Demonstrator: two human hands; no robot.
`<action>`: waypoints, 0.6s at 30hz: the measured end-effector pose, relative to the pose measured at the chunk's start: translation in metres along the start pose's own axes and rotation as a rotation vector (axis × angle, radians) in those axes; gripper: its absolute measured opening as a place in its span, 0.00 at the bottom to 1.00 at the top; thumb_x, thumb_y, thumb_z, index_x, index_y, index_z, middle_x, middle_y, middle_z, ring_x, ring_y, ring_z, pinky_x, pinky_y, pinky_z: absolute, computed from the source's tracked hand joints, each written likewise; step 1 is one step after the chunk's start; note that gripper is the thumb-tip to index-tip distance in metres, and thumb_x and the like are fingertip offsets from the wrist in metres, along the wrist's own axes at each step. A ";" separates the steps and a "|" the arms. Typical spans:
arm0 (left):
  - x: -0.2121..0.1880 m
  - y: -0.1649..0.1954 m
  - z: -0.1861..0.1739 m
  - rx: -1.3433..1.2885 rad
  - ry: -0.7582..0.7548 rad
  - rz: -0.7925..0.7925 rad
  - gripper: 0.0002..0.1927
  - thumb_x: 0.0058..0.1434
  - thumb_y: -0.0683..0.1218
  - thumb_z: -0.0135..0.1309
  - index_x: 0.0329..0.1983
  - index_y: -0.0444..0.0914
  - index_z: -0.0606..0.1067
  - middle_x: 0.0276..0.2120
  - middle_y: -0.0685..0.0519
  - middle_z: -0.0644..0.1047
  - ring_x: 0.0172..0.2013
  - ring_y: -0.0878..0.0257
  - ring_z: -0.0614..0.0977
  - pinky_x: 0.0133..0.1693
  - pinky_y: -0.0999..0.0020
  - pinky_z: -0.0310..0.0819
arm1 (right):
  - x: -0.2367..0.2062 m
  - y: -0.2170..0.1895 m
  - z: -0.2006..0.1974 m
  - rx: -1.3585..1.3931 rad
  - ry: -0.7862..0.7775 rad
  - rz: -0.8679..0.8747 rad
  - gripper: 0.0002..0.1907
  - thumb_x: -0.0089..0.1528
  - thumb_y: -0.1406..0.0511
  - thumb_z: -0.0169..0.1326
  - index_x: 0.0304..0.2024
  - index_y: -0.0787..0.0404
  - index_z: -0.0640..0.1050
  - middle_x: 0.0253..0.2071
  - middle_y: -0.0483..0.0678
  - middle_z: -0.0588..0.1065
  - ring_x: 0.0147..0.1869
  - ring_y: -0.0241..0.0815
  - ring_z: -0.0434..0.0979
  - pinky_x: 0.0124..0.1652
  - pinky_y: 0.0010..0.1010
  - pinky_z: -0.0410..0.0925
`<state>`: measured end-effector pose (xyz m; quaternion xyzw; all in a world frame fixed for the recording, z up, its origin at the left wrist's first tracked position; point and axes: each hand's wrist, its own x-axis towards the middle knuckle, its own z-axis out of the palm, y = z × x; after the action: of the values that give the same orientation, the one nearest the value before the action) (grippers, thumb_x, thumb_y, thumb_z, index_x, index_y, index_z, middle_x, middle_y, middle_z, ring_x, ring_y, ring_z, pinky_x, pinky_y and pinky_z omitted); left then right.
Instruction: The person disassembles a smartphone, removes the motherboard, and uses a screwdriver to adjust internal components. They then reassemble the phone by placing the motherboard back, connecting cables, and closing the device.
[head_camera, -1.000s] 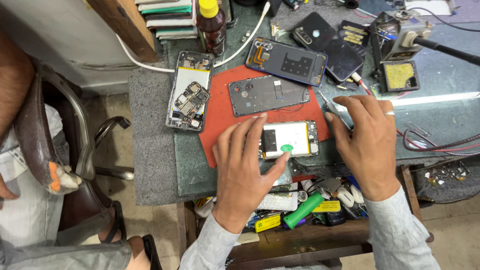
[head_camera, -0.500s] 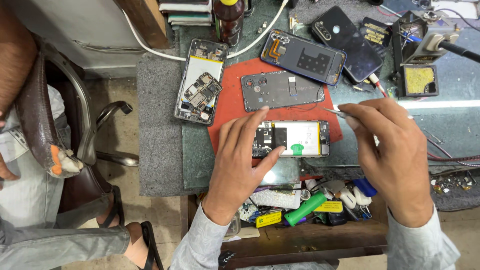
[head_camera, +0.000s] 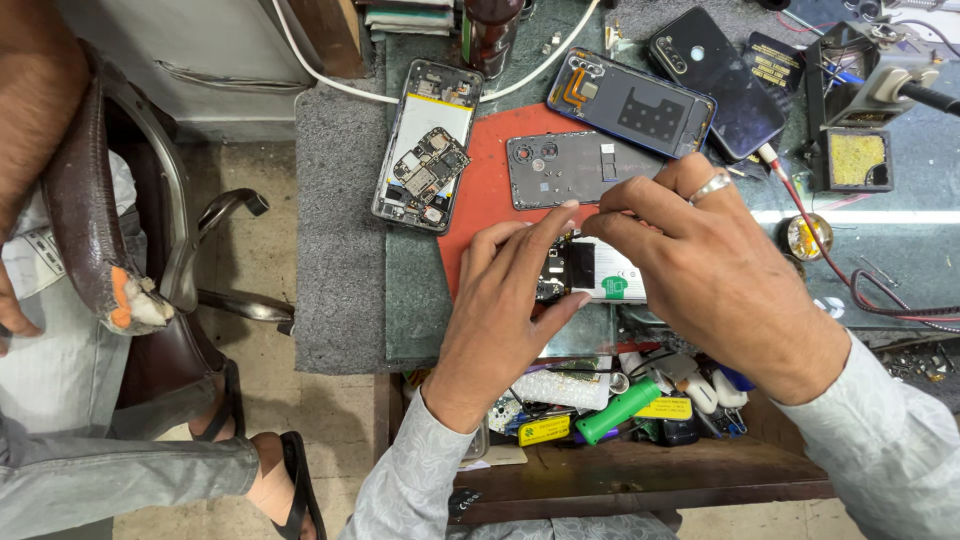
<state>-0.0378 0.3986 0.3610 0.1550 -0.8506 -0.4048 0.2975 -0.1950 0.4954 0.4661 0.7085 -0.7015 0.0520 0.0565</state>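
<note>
An opened phone with a white battery lies on the red mat at the bench's front. My left hand rests on its left end, thumb under the edge and fingers pressing the top. Over the phone's right part my right hand, with a ring on one finger, has its fingertips pinched at the phone's upper edge. What the fingertips pinch is hidden.
A grey back cover, a blue phone frame and a black phone lie behind. Another opened phone sits left. A soldering stand is at right, an open tool drawer below. A person sits in a chair at left.
My right hand has moved left from beside the phone onto it. The view has shifted closer, and my left hand stays on the phone's left end.
</note>
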 end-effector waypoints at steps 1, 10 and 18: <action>0.000 -0.002 -0.001 -0.004 0.005 -0.001 0.43 0.58 0.48 0.67 0.74 0.41 0.61 0.61 0.52 0.76 0.62 0.52 0.70 0.63 0.55 0.63 | 0.003 -0.001 0.001 -0.006 -0.011 -0.004 0.23 0.51 0.75 0.55 0.50 0.59 0.82 0.43 0.46 0.74 0.47 0.51 0.70 0.47 0.40 0.67; 0.000 -0.016 -0.007 0.012 0.013 -0.002 0.44 0.58 0.49 0.67 0.74 0.42 0.60 0.59 0.50 0.74 0.62 0.51 0.70 0.64 0.54 0.62 | 0.018 -0.004 0.008 -0.060 -0.035 -0.044 0.22 0.50 0.73 0.56 0.48 0.61 0.81 0.42 0.47 0.73 0.47 0.51 0.69 0.47 0.40 0.67; -0.005 -0.023 -0.013 0.019 0.035 -0.009 0.45 0.58 0.49 0.67 0.75 0.43 0.58 0.60 0.49 0.73 0.62 0.50 0.70 0.64 0.53 0.63 | 0.027 -0.013 0.013 -0.045 -0.015 -0.035 0.24 0.51 0.77 0.54 0.49 0.60 0.82 0.45 0.47 0.75 0.48 0.52 0.70 0.48 0.41 0.67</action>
<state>-0.0249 0.3791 0.3479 0.1686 -0.8485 -0.3951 0.3092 -0.1815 0.4672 0.4576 0.7196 -0.6904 0.0299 0.0683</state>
